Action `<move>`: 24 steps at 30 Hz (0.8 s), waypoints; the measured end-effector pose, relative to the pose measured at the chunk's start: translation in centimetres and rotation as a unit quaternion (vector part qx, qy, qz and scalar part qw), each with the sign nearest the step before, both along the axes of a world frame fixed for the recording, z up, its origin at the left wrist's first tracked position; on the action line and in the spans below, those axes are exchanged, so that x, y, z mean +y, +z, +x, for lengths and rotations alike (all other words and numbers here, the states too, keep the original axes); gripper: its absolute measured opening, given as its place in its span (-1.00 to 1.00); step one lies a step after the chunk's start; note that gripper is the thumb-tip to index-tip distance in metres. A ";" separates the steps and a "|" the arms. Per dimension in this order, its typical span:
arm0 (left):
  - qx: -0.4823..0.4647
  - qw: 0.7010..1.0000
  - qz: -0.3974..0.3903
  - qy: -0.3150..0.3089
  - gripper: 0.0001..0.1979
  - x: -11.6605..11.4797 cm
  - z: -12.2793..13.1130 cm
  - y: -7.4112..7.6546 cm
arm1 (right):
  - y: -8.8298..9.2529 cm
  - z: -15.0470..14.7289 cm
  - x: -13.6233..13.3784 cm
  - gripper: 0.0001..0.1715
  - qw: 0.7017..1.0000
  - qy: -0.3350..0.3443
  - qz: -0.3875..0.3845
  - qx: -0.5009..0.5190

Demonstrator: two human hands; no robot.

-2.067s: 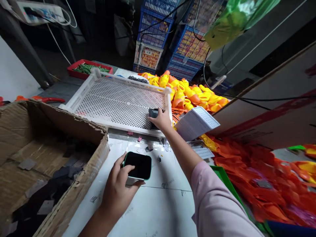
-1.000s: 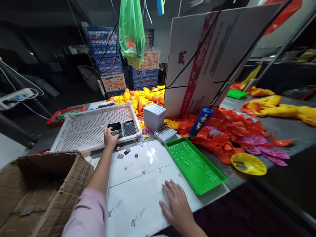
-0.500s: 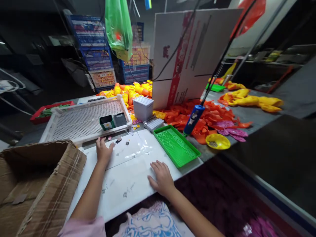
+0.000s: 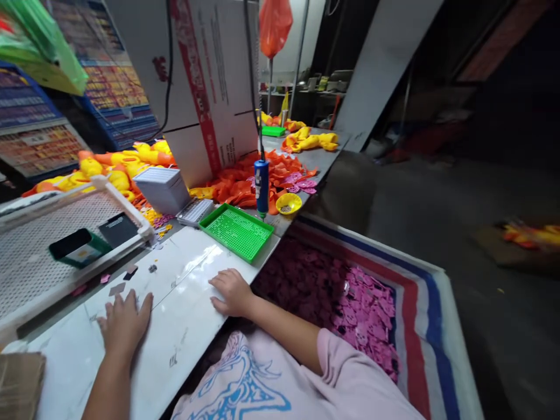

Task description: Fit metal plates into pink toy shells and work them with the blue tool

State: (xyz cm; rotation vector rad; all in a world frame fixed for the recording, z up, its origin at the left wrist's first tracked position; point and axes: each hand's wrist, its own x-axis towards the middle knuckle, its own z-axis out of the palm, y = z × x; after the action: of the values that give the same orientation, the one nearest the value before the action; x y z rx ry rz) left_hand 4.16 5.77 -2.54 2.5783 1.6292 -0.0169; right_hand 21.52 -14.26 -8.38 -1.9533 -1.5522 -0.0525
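My left hand [image 4: 125, 322] lies on the white board [image 4: 175, 326], fingers spread and nothing held. Just beyond its fingertips are small flat dark and grey pieces [image 4: 130, 272] and a little metallic bit [image 4: 152, 268]. My right hand [image 4: 231, 291] rests on the board near its right edge, fingers loosely spread, holding nothing. A green tray [image 4: 238, 230] with rows of small pale parts is past my right hand. Behind it a blue electric screwdriver [image 4: 261, 186] hangs upright on its cable, beside a yellow bowl [image 4: 289, 203] of small parts.
A white perforated tray [image 4: 39, 233] holding a dark green box [image 4: 79, 248] stands on the left. Orange pieces [image 4: 236, 181] are heaped before an upright cardboard sheet [image 4: 196, 87]. A striped sack [image 4: 415, 326] of pink pieces [image 4: 367, 315] sits right of the table.
The view has swung right, bringing the striped sack of pink pieces into sight. Both hands stay on the board; the fingers of my left hand look more spread.
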 end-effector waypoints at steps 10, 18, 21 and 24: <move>-0.011 1.000 -0.008 -0.005 -0.19 0.3 0.0 -0.3 | -1.1 0.2 0.0 -0.56 1.000 0.009 0.022 -0.020; -0.035 0.999 -0.023 0.014 -0.26 0.5 -0.3 -1.0 | -1.1 0.1 -0.4 -0.61 1.000 0.010 0.022 -0.013; -0.036 0.999 -0.030 0.008 -0.22 0.4 -0.3 -0.9 | -1.1 0.1 -0.4 -0.62 0.999 0.011 0.026 -0.016; -0.026 0.999 -0.024 0.011 -0.22 0.5 -0.1 -0.7 | -1.2 0.1 -0.3 -0.63 0.999 0.009 0.043 -0.026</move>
State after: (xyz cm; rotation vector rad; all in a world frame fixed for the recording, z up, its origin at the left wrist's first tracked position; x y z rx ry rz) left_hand 4.01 6.24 -3.27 2.5029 1.6190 0.0124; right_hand 21.58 -14.61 -9.63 -1.8840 -1.5741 -0.1611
